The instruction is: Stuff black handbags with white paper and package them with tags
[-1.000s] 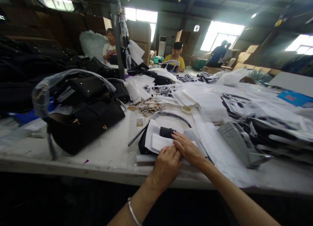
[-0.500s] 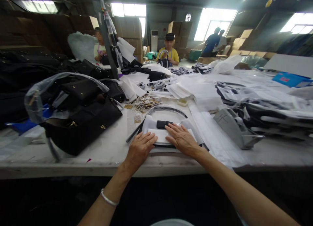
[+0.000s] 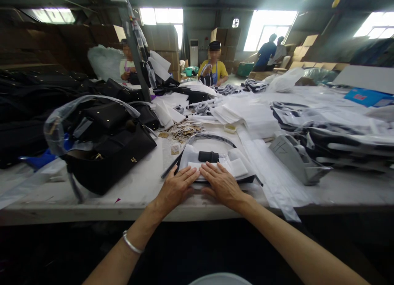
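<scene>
Left hand (image 3: 178,185) + right hand (image 3: 222,184): flat on white sheet (image 3: 239,168), grasping nothing | left of frame: open black bag (image 3: 111,164), contents unclear

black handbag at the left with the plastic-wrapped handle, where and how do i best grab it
Probably by the wrapped handle, near the top of its arch, with the left hand coming from above. The handle stands up over the open bag, while the body is broad and has other black bags crowded behind it.
</scene>
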Available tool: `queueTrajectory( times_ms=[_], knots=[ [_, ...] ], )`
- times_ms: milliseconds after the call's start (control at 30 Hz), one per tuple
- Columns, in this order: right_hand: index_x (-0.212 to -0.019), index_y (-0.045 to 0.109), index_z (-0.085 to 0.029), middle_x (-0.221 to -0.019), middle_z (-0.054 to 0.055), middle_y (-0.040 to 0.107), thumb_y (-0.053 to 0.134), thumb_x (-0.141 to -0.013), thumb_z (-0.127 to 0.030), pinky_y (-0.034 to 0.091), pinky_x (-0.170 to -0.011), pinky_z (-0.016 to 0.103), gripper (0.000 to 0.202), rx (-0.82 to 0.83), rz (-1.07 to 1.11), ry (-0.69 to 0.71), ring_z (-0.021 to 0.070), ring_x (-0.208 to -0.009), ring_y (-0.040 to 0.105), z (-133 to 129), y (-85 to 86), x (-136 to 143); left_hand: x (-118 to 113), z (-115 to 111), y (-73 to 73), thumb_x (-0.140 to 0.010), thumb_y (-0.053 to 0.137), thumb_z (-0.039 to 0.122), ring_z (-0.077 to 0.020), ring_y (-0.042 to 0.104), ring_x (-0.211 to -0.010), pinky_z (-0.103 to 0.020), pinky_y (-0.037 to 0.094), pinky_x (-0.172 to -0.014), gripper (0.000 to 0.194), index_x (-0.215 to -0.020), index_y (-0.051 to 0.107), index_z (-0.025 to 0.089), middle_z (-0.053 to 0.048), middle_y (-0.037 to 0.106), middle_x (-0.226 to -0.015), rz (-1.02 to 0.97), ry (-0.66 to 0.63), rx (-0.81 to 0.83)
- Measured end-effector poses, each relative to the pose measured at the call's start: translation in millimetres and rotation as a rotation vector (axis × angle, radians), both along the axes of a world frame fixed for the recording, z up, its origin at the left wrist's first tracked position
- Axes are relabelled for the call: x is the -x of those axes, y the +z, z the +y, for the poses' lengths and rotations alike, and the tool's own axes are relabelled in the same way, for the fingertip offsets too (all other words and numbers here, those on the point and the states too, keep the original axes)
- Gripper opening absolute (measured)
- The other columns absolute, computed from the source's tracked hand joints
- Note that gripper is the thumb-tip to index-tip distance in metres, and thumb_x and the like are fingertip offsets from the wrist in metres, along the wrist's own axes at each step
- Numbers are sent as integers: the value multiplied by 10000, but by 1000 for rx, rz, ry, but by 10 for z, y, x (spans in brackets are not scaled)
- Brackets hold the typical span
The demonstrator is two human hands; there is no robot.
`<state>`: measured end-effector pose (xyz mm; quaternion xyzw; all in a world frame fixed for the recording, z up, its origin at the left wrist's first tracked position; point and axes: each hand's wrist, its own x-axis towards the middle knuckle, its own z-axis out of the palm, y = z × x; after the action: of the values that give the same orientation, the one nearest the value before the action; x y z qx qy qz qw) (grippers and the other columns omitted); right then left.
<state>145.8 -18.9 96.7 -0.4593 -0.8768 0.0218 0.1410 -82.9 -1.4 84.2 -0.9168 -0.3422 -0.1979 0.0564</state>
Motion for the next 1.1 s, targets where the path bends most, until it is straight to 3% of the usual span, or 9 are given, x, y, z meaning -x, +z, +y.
queueTrajectory(
  times_ms=[200,267,433,600,733,833,967,1100],
  knots=[
    [-1422,489,-169,-1476,134,499,673,-863,-231,312,-1157,539,592,8,31,-23,296,-1400,416,30,23,-8,-47,132,-86,-968,545,200,-192,625,-1173,-357,464,-941,326,-1289,584,236,-75,679,-1263,-134,-21,-136],
    [-1410,502,-170,-1465,132,513,669,-862,-209,315,-1154,544,574,3,32,-18,296,-1395,423,20,9,-2,-69,107,-152,-984,515,198,-194,622,-1174,-376,451,-974,312,-1286,587,224,-79,684,-1252,-162,-12,-202],
    [-1405,509,-201,-1464,117,518,653,-873,-180,312,-1151,555,552,-47,42,-6,297,-1392,427,3,-34,5,-46,33,-225,-975,480,142,-284,514,-1297,-558,352,-1086,394,-1335,562,279,-54,642,-1321,-119,79,-225],
    [-1391,523,-205,-1430,112,557,644,-889,-184,365,-1118,536,517,-85,12,66,286,-1352,480,24,3,-122,-101,-93,-208,-952,462,82,-260,551,-1222,-439,464,-982,455,-1360,545,264,-48,632,-1335,-119,72,-180],
    [-1360,556,-201,-1371,103,611,600,-921,-187,374,-1121,482,441,-187,27,132,252,-1311,526,-24,-56,-257,-274,-314,-248,-952,460,84,-258,565,-1197,-459,445,-1001,481,-1377,530,298,-30,626,-1348,-137,175,-204],
    [-1353,561,-193,-1371,106,610,522,-953,-158,336,-1141,490,403,-285,69,83,251,-1339,495,-106,-168,-262,-324,-432,-238,-959,429,83,-281,537,-1255,-522,390,-1067,499,-1404,502,297,-29,600,-1383,-68,212,-252],
    [-1342,563,-191,-1390,96,597,470,-970,-143,315,-1147,480,387,-313,76,45,248,-1356,471,-179,-249,-212,-299,-449,-123,-986,420,156,-324,479,-1331,-633,273,-1138,439,-1404,501,260,-55,577,-1406,81,158,-335],
    [-1358,537,-175,-1406,109,580,531,-934,-166,298,-1149,480,424,-285,41,0,263,-1355,466,-153,-213,-159,-345,-336,-58,-968,412,131,-320,601,-1198,-513,437,-1050,395,-1342,536,98,-167,623,-1318,257,111,-434]
  ],
)
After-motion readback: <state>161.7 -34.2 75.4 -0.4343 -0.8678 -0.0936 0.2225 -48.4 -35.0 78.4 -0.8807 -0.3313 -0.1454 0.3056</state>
